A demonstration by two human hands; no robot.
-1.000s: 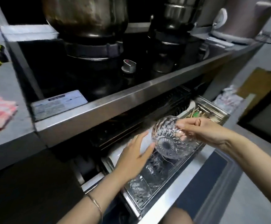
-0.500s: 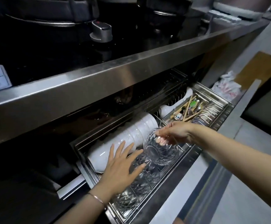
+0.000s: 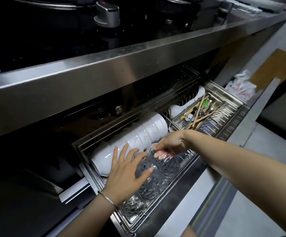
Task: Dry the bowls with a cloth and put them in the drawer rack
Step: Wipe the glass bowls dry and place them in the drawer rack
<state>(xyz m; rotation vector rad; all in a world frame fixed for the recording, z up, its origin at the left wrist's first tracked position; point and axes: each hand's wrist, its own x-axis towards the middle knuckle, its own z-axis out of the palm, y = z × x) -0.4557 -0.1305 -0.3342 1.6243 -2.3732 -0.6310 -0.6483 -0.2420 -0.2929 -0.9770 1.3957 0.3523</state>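
My right hand (image 3: 170, 141) pinches the rim of a clear cut-glass bowl (image 3: 164, 161), which is down in the front row of the steel drawer rack (image 3: 155, 214). Its fingertips show through the glass. My left hand (image 3: 126, 173) lies with spread, straight fingers on the row of glass bowls (image 3: 149, 185) standing on edge to the left of it. Behind them a stack of white bowls (image 3: 138, 139) lies on its side in the back row. No cloth is in view.
A utensil tray (image 3: 205, 112) with chopsticks and spoons fills the drawer's right end. The steel counter edge (image 3: 104, 69) overhangs the drawer, with a stove knob (image 3: 107, 14) above. The drawer front (image 3: 198, 202) runs along the near side.
My right hand has brought the glass bowl down from above the drawer into the front row. My left hand has shifted right onto the standing glass bowls. The view has tilted downward.
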